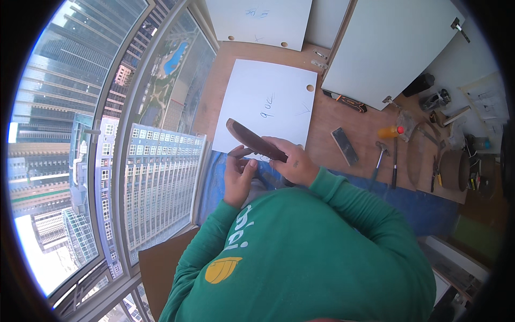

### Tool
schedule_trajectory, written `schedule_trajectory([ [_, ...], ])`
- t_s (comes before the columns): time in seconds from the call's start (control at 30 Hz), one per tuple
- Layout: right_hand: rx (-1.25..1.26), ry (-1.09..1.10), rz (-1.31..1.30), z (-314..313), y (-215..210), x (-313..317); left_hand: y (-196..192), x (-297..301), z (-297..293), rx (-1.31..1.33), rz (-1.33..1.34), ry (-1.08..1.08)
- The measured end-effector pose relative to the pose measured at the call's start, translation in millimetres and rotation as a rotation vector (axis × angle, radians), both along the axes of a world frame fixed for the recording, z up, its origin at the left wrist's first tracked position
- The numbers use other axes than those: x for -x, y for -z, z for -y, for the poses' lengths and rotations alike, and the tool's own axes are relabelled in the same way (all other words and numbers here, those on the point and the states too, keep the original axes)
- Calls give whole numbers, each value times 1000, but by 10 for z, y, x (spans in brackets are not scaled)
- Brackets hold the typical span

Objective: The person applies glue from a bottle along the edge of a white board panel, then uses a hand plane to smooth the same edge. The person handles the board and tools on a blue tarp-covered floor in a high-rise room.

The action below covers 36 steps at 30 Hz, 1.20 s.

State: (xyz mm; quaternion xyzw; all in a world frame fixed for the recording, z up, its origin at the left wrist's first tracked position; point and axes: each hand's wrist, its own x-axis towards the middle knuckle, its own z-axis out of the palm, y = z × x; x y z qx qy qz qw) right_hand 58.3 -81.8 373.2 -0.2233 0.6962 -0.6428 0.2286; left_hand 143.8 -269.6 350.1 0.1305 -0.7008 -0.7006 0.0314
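your right hand (pixel 294 162) is wrapped around a dark brown curved wooden piece (pixel 252 140), held just above the near edge of the white panel (pixel 268 104). your left hand (pixel 238 174) pinches something small beneath it, maybe its tip.

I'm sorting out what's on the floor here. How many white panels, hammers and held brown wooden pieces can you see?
White panels: 3, at and
Hammers: 2, at and
Brown wooden piece, held in the right hand with the left hand touching it: 1
Total: 6
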Motion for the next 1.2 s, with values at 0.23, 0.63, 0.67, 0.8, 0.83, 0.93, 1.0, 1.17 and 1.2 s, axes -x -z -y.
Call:
schedule_trajectory([
  [0.23, -50, 56, -350, -252, -388, -125, -482, 169, -302, -266, -28, 8],
  [0.63, 76, 122, -432, -273, -260, -256, -602, -59, -359, -200, -60, -53],
  [0.67, 74, 113, -404, -282, -302, -270, -599, -72, -344, -183, -60, -53],
  [0.8, 136, 112, -353, -219, -248, -319, -601, -165, -288, -151, -25, -37],
  [0.83, 153, 99, -294, -207, -190, -322, -607, -179, -265, -152, -9, -30],
  [0.93, 192, 66, -92, -171, -72, -351, -533, -218, -120, -213, 24, 24],
  [1.0, 198, 54, 82, -159, -79, -397, -551, -241, -71, -251, 31, 90],
  [1.17, 15, 201, 94, 1, -203, -578, -536, -253, 142, -179, -15, 244],
  [1.2, -2, 238, 117, 71, -213, -618, -532, -263, 216, -143, -53, 286],
])
